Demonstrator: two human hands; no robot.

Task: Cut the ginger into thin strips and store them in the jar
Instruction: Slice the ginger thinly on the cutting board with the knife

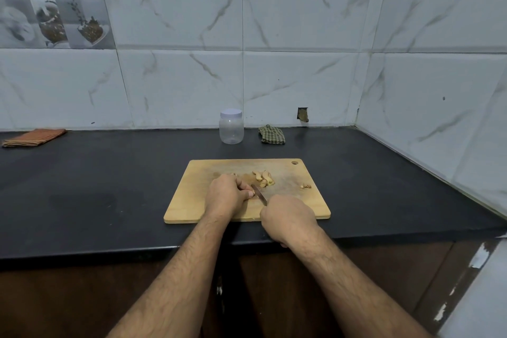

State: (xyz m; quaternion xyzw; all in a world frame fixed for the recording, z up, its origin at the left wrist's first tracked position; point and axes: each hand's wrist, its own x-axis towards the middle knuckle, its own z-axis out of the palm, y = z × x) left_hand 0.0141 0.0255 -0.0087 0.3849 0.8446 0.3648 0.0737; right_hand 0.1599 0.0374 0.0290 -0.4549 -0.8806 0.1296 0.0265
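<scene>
A wooden cutting board [192, 200] lies on the black counter. Pale ginger pieces [264, 178] sit in a small heap near the board's middle, and a small scrap of ginger [305, 186] lies to the right. My left hand [229, 195] is curled over a ginger piece on the board; that piece is almost fully hidden under the fingers. My right hand [288, 217] grips a knife [259, 193], whose blade points away from me and meets the left fingertips. A clear plastic jar [231, 127] with a white lid stands closed behind the board.
A green checked cloth [271, 134] lies right of the jar by the wall. An orange folded cloth [34, 137] lies at the far left of the counter [96, 173]. Tiled walls close the back and right side. The counter's front edge runs just below the board.
</scene>
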